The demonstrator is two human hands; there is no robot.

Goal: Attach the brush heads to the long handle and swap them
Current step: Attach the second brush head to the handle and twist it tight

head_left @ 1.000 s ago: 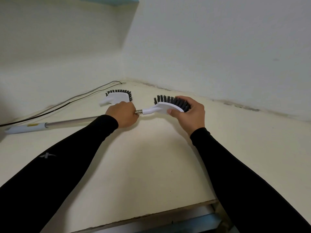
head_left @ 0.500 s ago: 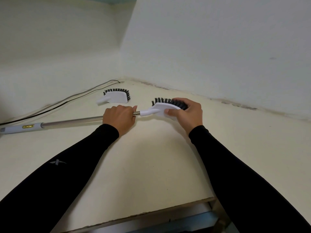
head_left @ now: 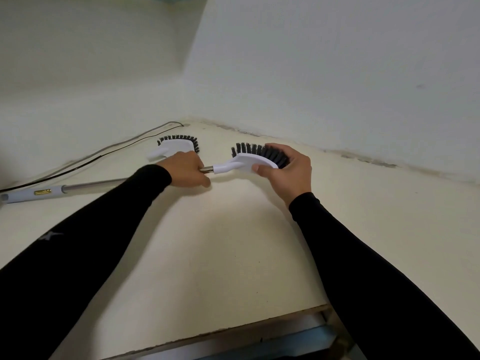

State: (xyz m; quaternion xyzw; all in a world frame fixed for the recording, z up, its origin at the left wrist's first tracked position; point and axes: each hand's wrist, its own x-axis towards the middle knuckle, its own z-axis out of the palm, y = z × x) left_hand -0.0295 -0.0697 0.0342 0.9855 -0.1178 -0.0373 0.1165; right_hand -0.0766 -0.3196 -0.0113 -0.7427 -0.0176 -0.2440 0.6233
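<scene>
1. A white brush head with black bristles pointing up and away sits at the middle of the cream table, its narrow neck meeting the metal tip of the long handle.
2. The right hand grasps this brush head from the right: the fingers curl over the bristles on the far side and the thumb presses the white back on the near side.
3. The left hand is clenched around the handle's metal tube just left of the joint, with a short bit of bare metal showing between the fist and the brush neck.
4. The handle runs left from that fist along the table, silver at first, then a pale grey grip with a small yellow label near the left edge of the view.
5. A second brush head, also white with black bristles, lies loose on the table just beyond the left hand, partly hidden by it.
6. A black cable trails along the far left of the table towards the corner of the walls.
7. Both forearms wear black sleeves.
8. The table's near edge shows a metal frame below it.
</scene>
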